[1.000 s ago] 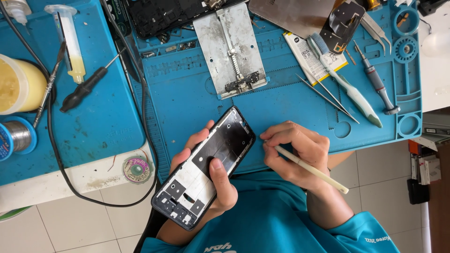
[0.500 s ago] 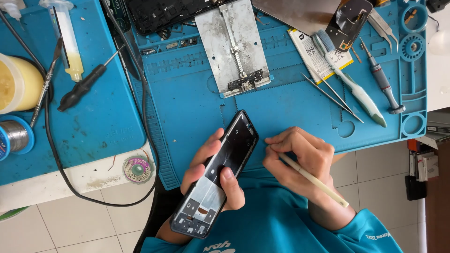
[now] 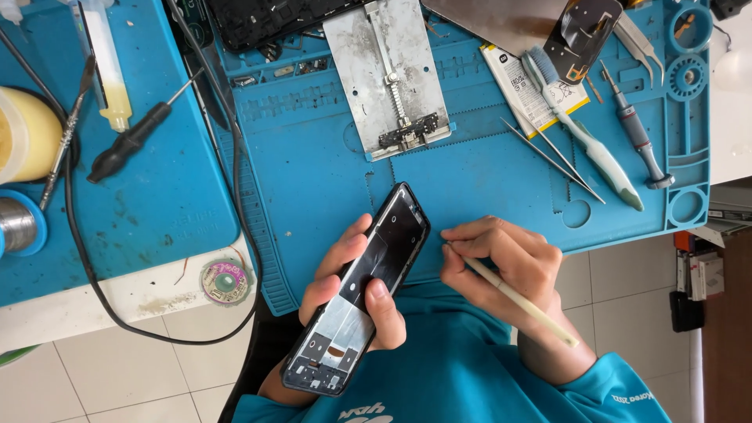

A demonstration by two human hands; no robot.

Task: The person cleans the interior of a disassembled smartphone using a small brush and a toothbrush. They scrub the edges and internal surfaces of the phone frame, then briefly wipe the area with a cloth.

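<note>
Since earlier, right hand [image 3: 501, 262] pinching a cream stick [image 3: 517, 299] drew nearer the phone frame [image 3: 360, 288] clasped by left hand [image 3: 348, 290]

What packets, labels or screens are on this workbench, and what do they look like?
Flat packet: far side of the blue mat, under the toothbrush; rectangular, white with yellow edge, dark print.
Opened phone: in the left hand; long, black frame, silvery inside.
Small boxes: right edge, white and red.

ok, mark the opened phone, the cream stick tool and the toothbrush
opened phone [image 3: 356, 294]: head view, inner frame, mid-body.
cream stick tool [image 3: 521, 301]: head view, shaft behind the right hand.
toothbrush [image 3: 599, 157]: head view, handle on the blue mat.
</note>
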